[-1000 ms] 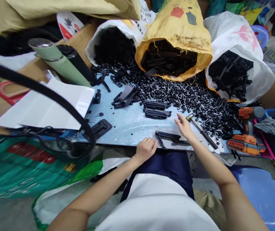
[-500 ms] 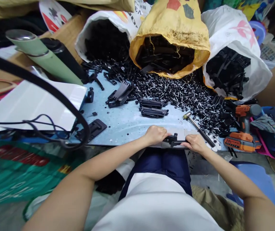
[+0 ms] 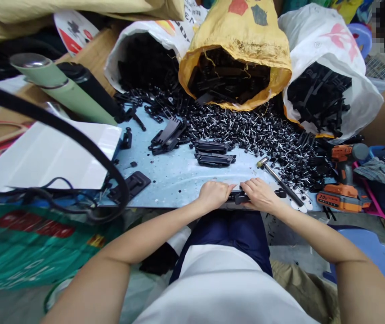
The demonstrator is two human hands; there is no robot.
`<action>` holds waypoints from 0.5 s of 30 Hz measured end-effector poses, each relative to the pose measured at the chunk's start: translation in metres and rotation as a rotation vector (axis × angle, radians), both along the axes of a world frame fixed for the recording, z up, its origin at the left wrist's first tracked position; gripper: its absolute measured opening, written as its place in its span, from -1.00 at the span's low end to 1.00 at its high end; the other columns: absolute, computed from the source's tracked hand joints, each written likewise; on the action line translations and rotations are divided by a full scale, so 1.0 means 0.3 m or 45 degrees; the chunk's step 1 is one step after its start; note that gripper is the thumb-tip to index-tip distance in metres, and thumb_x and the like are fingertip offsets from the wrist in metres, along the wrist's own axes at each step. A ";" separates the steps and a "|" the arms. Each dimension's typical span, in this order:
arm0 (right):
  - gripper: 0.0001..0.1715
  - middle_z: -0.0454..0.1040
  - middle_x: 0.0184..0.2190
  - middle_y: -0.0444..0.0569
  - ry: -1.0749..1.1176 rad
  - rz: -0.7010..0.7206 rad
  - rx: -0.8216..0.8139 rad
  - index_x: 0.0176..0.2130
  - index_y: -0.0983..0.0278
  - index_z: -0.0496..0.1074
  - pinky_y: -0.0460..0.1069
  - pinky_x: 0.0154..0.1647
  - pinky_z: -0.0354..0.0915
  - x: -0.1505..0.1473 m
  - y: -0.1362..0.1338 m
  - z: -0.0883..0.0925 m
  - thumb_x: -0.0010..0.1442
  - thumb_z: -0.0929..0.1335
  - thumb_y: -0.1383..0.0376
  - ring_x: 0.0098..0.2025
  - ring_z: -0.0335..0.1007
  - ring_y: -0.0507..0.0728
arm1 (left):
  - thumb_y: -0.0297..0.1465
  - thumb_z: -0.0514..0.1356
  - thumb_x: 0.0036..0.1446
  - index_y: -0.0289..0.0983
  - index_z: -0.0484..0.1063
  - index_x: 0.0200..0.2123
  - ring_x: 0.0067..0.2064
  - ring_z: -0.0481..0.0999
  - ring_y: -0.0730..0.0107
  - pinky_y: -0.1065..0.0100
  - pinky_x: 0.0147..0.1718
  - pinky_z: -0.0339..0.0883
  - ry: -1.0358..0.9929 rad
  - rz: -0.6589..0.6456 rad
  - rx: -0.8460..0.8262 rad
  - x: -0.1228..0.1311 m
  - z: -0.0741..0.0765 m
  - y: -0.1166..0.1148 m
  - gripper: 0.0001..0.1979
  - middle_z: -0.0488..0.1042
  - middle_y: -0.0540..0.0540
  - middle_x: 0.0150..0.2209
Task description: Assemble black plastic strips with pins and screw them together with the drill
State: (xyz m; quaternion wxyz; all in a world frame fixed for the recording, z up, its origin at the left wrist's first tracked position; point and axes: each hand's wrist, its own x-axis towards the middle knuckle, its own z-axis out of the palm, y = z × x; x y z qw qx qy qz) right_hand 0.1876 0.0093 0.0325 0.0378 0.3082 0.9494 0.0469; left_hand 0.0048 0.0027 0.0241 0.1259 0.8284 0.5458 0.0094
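Observation:
At the front edge of the blue table, a long black plastic part [image 3: 238, 196] lies level between my hands. My left hand [image 3: 214, 195] is closed around its left end. Over its middle and right lies my right hand [image 3: 259, 193], fingers curled on top and thumb below; the part's far end shows past the knuckles. Two black slotted plastic pieces [image 3: 214, 158] lie side by side just beyond. A small hammer [image 3: 280, 181] with a black grip rests to the right of my right hand.
Black screws or pins [image 3: 243, 128] are heaped at the back, before a yellow sack [image 3: 236, 31] and two white sacks full of black parts. An orange cordless drill [image 3: 342, 180] stands right. On the left are a green flask [image 3: 60, 85], white board [image 3: 54, 153] and black cable [image 3: 87, 148].
My right hand has slid left along the black part, from its right end to over its middle, closer to my left hand. My left hand keeps its grip. The view has shifted slightly.

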 end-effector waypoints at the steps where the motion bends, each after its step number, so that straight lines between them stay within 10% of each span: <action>1: -0.43 0.39 -0.32 0.12 0.019 0.033 -0.005 -0.12 0.42 0.30 0.02 -0.27 0.10 0.004 0.007 -0.002 0.09 0.30 0.00 -0.27 0.26 0.17 | -0.20 -0.18 0.29 -0.42 0.53 -0.35 -0.35 0.55 0.16 0.36 -0.48 0.26 -0.007 0.004 0.001 0.000 -0.001 -0.003 -0.43 0.55 -0.30 -0.40; 10: -0.38 0.39 -0.40 0.06 0.119 0.085 -0.065 -0.22 0.37 0.34 -0.03 -0.32 0.08 0.017 0.007 0.013 0.15 0.16 -0.12 -0.33 0.27 0.10 | -0.20 -0.19 0.29 -0.37 0.51 -0.47 -0.44 0.51 0.27 0.40 -0.54 0.18 -0.137 -0.013 0.161 -0.040 -0.051 -0.014 -0.41 0.53 -0.23 -0.48; 15: -0.25 0.26 -0.66 -0.05 0.199 0.080 -0.106 -0.57 0.30 0.28 -0.05 -0.48 -0.05 0.102 -0.025 0.110 0.16 -0.02 -0.18 -0.57 0.12 0.01 | -0.11 -0.32 0.28 -0.32 0.42 -0.57 -0.56 0.41 0.37 0.41 -0.56 0.14 -0.390 -0.328 0.340 -0.123 -0.016 -0.035 -0.31 0.42 -0.15 -0.62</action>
